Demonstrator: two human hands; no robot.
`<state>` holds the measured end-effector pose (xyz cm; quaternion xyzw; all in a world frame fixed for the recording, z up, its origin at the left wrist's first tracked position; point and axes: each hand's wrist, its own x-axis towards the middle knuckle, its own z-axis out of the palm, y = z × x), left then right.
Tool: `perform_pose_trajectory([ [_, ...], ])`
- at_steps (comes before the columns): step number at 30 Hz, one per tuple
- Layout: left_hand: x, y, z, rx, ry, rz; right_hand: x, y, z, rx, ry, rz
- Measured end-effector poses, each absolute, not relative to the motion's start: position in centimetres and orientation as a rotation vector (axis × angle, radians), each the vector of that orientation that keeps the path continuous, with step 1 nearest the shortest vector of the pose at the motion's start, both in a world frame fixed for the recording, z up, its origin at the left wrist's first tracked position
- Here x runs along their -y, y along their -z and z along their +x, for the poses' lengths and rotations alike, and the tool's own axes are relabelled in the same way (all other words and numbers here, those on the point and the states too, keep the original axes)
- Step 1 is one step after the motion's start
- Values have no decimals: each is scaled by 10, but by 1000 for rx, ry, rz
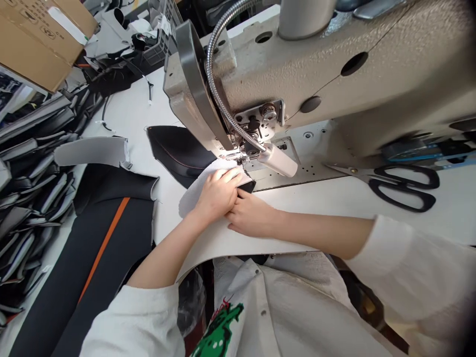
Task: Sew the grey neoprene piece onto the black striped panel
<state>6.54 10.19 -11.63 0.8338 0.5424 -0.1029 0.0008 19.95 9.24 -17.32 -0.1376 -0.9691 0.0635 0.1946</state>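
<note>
My left hand [219,194] lies on a light grey fabric piece [192,197], its fingers pointing at the needle area of the sewing machine [238,79]. Close beside it, my right hand [253,214] is closed at the near edge of the piece, by a small black corner [248,186]. What its fingertips hold is hidden. Behind the grey fabric a black panel [178,151] with a reddish stitch line reaches under the machine head. A white lamp [279,159] on a flexible metal tube lights the stitching spot.
Black-handled scissors [403,186] lie on the right of the white table [297,203]. At left are a black panel with an orange stripe [107,238], a grey strip [92,151] and stacked pieces [33,198]. A cardboard box [40,42] stands at the upper left.
</note>
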Motion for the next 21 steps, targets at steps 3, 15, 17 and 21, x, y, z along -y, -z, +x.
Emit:
perform_pose_trajectory([
  [3, -97, 124, 74, -1822, 290, 2533, -100, 165, 246, 2553, 58, -467],
  [15, -94, 140, 67, -1787, 102, 2638, -118, 183, 270, 2338, 159, -625],
  [17, -100, 144, 59, -1736, 81, 2701, -119, 182, 266, 2350, 166, -657],
  [21, -117, 147, 42, -1585, 21, 2769, -129, 181, 256, 2423, 229, -696],
])
